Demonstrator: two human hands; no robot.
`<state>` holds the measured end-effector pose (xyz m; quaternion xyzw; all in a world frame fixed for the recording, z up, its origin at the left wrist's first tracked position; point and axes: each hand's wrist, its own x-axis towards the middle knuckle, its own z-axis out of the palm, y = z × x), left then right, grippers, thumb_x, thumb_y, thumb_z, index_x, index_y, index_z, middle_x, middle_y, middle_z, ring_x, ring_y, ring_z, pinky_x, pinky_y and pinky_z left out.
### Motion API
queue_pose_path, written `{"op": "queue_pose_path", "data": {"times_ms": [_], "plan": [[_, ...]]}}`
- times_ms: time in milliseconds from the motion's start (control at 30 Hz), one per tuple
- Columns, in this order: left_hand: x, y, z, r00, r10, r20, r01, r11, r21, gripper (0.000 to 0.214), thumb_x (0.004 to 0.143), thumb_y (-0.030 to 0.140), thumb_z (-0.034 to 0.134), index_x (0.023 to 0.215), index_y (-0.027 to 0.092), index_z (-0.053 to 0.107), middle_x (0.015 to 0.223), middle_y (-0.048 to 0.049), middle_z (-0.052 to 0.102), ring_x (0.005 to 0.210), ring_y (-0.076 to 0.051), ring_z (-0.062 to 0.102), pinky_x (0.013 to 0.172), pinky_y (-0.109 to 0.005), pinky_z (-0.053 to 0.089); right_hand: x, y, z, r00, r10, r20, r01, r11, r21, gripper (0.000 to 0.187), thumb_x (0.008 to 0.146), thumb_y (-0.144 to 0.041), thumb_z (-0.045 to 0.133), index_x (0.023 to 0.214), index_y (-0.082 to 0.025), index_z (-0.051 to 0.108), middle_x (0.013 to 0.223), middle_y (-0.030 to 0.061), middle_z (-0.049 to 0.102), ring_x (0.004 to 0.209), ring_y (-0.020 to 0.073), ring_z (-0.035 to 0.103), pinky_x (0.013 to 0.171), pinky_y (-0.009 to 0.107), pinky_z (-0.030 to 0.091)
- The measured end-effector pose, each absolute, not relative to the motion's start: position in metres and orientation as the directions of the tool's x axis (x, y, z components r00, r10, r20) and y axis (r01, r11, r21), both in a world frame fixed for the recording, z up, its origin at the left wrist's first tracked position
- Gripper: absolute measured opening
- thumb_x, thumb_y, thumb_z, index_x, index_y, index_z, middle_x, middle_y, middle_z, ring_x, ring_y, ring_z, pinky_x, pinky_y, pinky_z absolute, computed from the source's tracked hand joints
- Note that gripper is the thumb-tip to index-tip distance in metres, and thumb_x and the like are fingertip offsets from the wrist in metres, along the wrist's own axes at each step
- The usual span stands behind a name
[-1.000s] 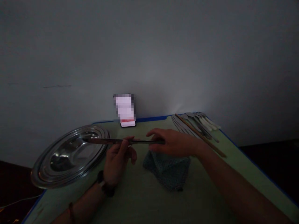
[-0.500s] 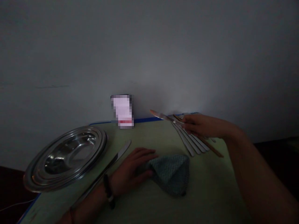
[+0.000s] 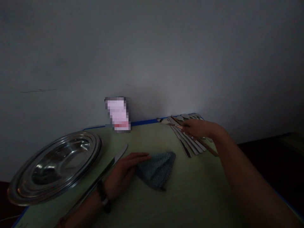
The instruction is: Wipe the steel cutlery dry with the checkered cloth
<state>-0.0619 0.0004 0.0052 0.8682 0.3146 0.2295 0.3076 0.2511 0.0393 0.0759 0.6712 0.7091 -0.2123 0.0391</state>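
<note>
My left hand (image 3: 127,164), a dark bracelet at its wrist, grips the left edge of a blue-grey cloth (image 3: 158,169) that lies bunched on the table. At the back right, my right hand (image 3: 198,128) pinches a table knife (image 3: 165,122) by its handle. The blade points left, low over a fanned row of metal cutlery (image 3: 190,142). My right hand covers part of that row. Beside my left forearm lies another knife (image 3: 121,153), its lower part running along the arm.
Stacked shiny metal dishes (image 3: 21,190) stand on the left of the pale green table (image 3: 185,196). A phone (image 3: 118,114) with a blurred screen leans on the grey wall (image 3: 152,57) at the back. A wooden stick (image 3: 211,149) lies among the cutlery.
My right hand has lowered the knife towards the cutlery row. My left hand stays on the cloth, which looks slightly shifted. The whole view has turned a little to the right.
</note>
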Motion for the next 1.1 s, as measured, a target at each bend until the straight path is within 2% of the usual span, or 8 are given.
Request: {"op": "queue_pose_path", "data": {"times_ms": [133, 300, 600, 767, 967, 1100], "plan": [[-0.06, 0.0, 0.009, 0.673, 0.722, 0.162, 0.429, -0.559, 0.709, 0.047, 0.085, 0.007, 0.035, 0.119, 0.026, 0.062, 0.123, -0.0042, 0.061, 0.112, -0.021, 0.056, 0.098, -0.041, 0.043, 0.257, 0.041, 0.073, -0.127, 0.934, -0.335, 0.969, 0.045, -0.243, 0.027, 0.083, -0.024, 0.044, 0.093, -0.015, 0.067, 0.099, 0.0112, 0.068, 0.089, 0.0222, 0.062, 0.074, 0.031, 0.045], [-0.061, 0.001, 0.006, 0.68, 0.706, 0.2, 0.383, -0.574, 0.723, 0.046, 0.086, 0.008, 0.036, 0.119, 0.026, 0.062, 0.121, -0.0049, 0.062, 0.11, -0.022, 0.057, 0.096, -0.041, 0.044, 0.259, 0.04, 0.075, -0.13, 0.921, -0.366, 0.972, 0.045, -0.231, 0.028, 0.083, -0.029, 0.045, 0.094, -0.015, 0.067, 0.095, 0.0111, 0.069, 0.084, 0.0218, 0.063, 0.067, 0.029, 0.044], [-0.058, -0.001, 0.011, 0.686, 0.703, 0.188, 0.39, -0.573, 0.721, 0.047, 0.083, 0.005, 0.036, 0.116, 0.023, 0.063, 0.119, -0.0061, 0.063, 0.11, -0.022, 0.057, 0.096, -0.041, 0.044, 0.253, 0.041, 0.07, -0.176, 0.887, -0.428, 0.975, 0.098, -0.199, 0.026, 0.079, -0.034, 0.053, 0.087, -0.015, 0.069, 0.088, 0.0091, 0.07, 0.079, 0.0211, 0.063, 0.065, 0.029, 0.042], [-0.059, -0.001, 0.01, 0.684, 0.702, 0.195, 0.378, -0.571, 0.729, 0.045, 0.084, 0.006, 0.036, 0.117, 0.023, 0.062, 0.118, -0.0061, 0.063, 0.109, -0.022, 0.058, 0.095, -0.039, 0.045, 0.256, 0.041, 0.07, -0.204, 0.873, -0.442, 0.967, 0.11, -0.229, 0.027, 0.078, -0.037, 0.054, 0.084, -0.016, 0.069, 0.083, 0.0074, 0.069, 0.077, 0.0215, 0.063, 0.061, 0.029, 0.04], [-0.059, -0.001, 0.008, 0.681, 0.704, 0.2, 0.383, -0.575, 0.723, 0.045, 0.085, 0.007, 0.036, 0.116, 0.024, 0.063, 0.118, -0.0051, 0.064, 0.109, -0.021, 0.057, 0.094, -0.04, 0.044, 0.264, 0.046, 0.068, -0.103, 0.927, -0.36, 0.984, 0.041, -0.175, 0.024, 0.078, -0.034, 0.056, 0.078, -0.014, 0.069, 0.081, 0.0093, 0.069, 0.076, 0.022, 0.063, 0.062, 0.03, 0.041], [-0.059, -0.001, 0.009, 0.675, 0.712, 0.195, 0.388, -0.567, 0.727, 0.045, 0.084, 0.006, 0.037, 0.115, 0.024, 0.063, 0.118, -0.005, 0.064, 0.109, -0.021, 0.057, 0.095, -0.04, 0.044, 0.255, 0.048, 0.066, -0.071, 0.928, -0.366, 0.972, -0.019, -0.235, 0.023, 0.076, -0.033, 0.059, 0.079, -0.014, 0.07, 0.078, 0.0094, 0.07, 0.07, 0.0192, 0.063, 0.059, 0.028, 0.042]]}}
